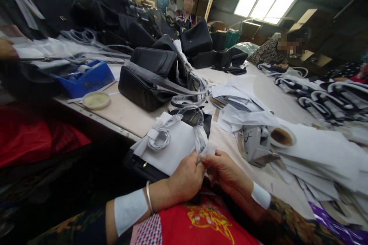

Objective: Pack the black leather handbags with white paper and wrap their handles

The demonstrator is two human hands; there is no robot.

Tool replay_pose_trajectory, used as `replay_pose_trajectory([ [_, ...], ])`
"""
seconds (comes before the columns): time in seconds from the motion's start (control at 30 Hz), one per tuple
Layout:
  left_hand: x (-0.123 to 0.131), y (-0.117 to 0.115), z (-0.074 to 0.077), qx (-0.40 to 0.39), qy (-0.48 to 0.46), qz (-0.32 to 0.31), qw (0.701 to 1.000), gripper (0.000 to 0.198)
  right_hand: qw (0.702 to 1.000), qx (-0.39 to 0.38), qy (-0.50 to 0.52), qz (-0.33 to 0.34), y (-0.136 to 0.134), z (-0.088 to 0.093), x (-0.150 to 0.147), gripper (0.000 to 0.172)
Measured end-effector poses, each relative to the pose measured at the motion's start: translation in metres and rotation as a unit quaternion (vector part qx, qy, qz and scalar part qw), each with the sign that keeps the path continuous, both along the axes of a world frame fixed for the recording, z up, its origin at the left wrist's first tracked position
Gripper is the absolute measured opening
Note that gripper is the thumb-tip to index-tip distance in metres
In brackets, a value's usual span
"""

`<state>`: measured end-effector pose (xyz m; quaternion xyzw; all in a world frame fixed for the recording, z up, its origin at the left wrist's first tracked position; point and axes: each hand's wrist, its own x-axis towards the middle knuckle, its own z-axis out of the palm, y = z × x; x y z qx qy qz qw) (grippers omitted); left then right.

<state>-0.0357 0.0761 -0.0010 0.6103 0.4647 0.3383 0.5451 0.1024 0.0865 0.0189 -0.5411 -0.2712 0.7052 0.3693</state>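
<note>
The left hand (188, 176) pinches the wrapped handle (200, 138), probably to steady it; the right hand (227, 170) pinches thin wrapping (212, 148) just beside. The black bag (143, 167) lies at the counter (126, 120) edge, perhaps for easy reach, under protective-looking white paper (181, 143).

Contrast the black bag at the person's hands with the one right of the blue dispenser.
A white sheet hides much of the near bag; the farther bag shows its black sides. A pale coil lies over the near bag, while a grey strap crosses the farther bag. The left hand and right hand meet at the near bag; no hand touches the farther bag. Both are black.
</note>
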Motion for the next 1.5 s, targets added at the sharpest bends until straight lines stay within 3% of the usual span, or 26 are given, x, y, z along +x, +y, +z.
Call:
replay_pose_trajectory([
  [0.13, 0.001, 0.0, 0.0, -0.012, 0.028, 0.0, 1.0, 0.023, 0.996, -0.022, -0.053, -0.069, -0.003, -0.001, -0.015, 0.035],
  [0.27, 0.003, 0.0, -0.001, -0.029, -0.018, 0.021, 0.999, 0.022, 0.991, -0.013, -0.035, -0.129, -0.005, -0.006, -0.022, 0.036],
  [0.37, 0.007, -0.001, -0.001, -0.125, -0.09, 0.033, 0.988, 0.027, 0.989, -0.006, -0.007, -0.145, -0.005, -0.01, -0.022, 0.033],
  [0.47, 0.009, -0.001, 0.0, -0.233, -0.182, 0.045, 0.954, 0.03, 0.988, -0.012, 0.012, -0.154, -0.006, -0.012, -0.021, 0.031],
  [0.53, 0.009, -0.002, 0.0, -0.258, -0.226, 0.055, 0.938, 0.03, 0.987, -0.016, 0.022, -0.159, -0.008, -0.013, -0.02, 0.03],
  [0.6, 0.007, -0.004, 0.001, -0.242, -0.225, 0.051, 0.942, 0.033, 0.988, -0.024, 0.026, -0.149, -0.011, -0.012, -0.016, 0.028],
  [0.8, 0.001, -0.008, 0.004, -0.116, -0.08, 0.065, 0.988, 0.033, 0.993, -0.05, 0.01, -0.109, -0.012, -0.002, -0.007, 0.032],
  [1.03, 0.007, -0.006, -0.001, -0.075, -0.026, 0.055, 0.995, 0.024, 0.993, -0.034, 0.039, -0.11, -0.007, 0.009, -0.008, 0.026],
  [1.2, 0.011, -0.004, -0.011, -0.042, -0.027, 0.114, 0.992, 0.024, 0.994, -0.019, 0.044, -0.096, -0.005, 0.003, -0.003, 0.025],
  [1.4, 0.008, -0.002, 0.0, -0.099, -0.071, -0.004, 0.993, 0.032, 0.996, -0.041, 0.021, -0.074, -0.007, 0.002, -0.001, 0.023],
  [1.5, 0.007, -0.004, 0.002, -0.134, -0.103, -0.015, 0.986, 0.039, 0.999, -0.046, 0.019, -0.02, -0.01, 0.005, 0.006, 0.028],
])
